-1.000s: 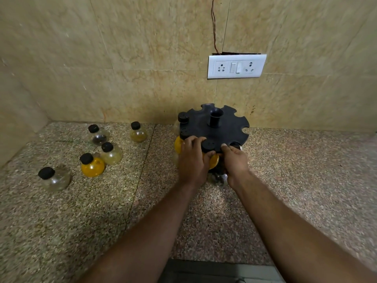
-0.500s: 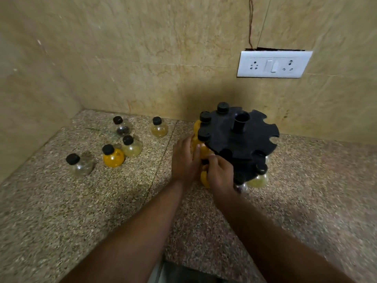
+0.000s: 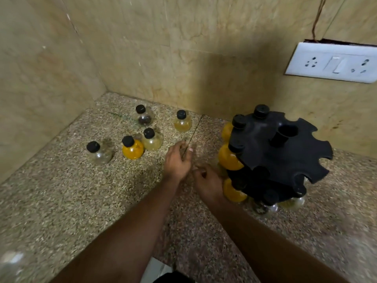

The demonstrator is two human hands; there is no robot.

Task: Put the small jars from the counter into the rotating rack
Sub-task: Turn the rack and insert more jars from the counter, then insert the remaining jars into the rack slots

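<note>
The black rotating rack [image 3: 285, 158] stands at the right of the speckled counter [image 3: 81, 201], with several black-capped jars hanging in its slots, some orange-filled [image 3: 229, 159]. Several loose small jars stand at the left: a clear one [image 3: 100, 154], an orange one [image 3: 132, 149], a pale yellow one [image 3: 152, 139], a dark-filled one [image 3: 144, 117] and another yellow one [image 3: 182, 123]. My left hand [image 3: 177, 160] hovers empty, fingers apart, between the loose jars and the rack. My right hand [image 3: 210, 184] is loosely curled beside the rack's lower orange jar [image 3: 233, 193], holding nothing.
Beige tiled walls meet in a corner behind the loose jars. A white socket and switch plate [image 3: 332, 62] with a hanging wire is on the back wall above the rack. The counter's front edge runs near the bottom of the view.
Both hands have come off the rack. My left hand has moved left toward the loose jars. The view has swung left, so the rack now appears further right.
</note>
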